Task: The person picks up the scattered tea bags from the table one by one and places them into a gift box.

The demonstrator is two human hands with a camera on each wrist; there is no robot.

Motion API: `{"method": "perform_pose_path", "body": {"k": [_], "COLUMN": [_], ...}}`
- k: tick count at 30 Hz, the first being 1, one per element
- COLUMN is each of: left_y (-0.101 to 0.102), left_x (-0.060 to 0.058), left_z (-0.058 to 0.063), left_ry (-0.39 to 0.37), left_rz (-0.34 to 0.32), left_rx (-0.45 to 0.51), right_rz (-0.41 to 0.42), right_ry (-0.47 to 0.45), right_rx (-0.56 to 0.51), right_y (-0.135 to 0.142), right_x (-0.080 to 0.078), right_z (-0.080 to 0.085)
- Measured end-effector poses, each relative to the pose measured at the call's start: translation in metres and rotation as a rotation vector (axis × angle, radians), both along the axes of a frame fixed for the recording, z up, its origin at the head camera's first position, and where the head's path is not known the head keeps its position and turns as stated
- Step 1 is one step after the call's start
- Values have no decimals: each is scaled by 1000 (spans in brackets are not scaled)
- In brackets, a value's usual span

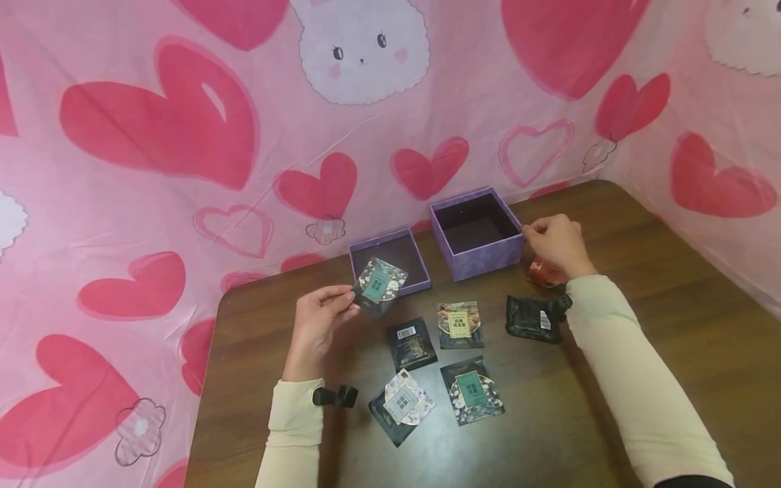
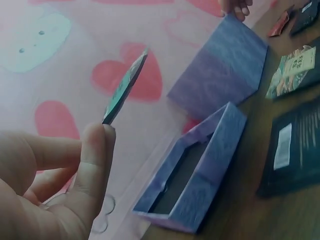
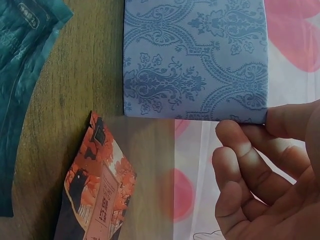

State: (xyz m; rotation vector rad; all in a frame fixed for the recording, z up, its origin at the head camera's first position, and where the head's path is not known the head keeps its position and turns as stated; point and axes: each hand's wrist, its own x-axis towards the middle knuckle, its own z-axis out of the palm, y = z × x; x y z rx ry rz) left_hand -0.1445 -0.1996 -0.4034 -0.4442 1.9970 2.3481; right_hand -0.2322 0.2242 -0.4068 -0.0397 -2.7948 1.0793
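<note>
my left fingers [image 1: 334,293] pinch a packet [image 1: 379,285] by its edge; box [image 1: 488,259] sits off to its right; my right fingers [image 1: 538,228] are nearer, clamped on the box

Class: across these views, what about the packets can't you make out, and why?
Packet in the left hand: back turned away in the head view; nearly edge-on in the left wrist view.
Red packet: partly hidden by the right hand in the head view; cut off by the bottom edge in the right wrist view.
Yellow-label packet: fine print too small, head view.
Barcode packet left of it: underside hidden against the table, head view.
</note>
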Motion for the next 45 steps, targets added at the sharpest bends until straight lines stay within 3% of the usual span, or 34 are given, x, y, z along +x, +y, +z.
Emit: {"method": "perform_pose_path", "body": {"k": [8,25,34,39,45], "left_y": [34,83,132,155,167], "left_x": [-30,-68,-98,-105,-106], "left_z": [7,16,16,17,16], "left_ry": [20,110,96,64,60], "left_rz": [-5,-37,-77,-96,-70], "left_rx": [30,93,127,112,133], "right_rz": [-11,-17,-16,-16,-15], "right_ry": [-5,6,2,8,2], "right_rx": [-5,-8,-6,-9,-16], "right_y": [6,-3,-2,-2,-3], "right_x": [3,-1,2,3,5], "right_z": [1,-3,-3,-1,0]}}
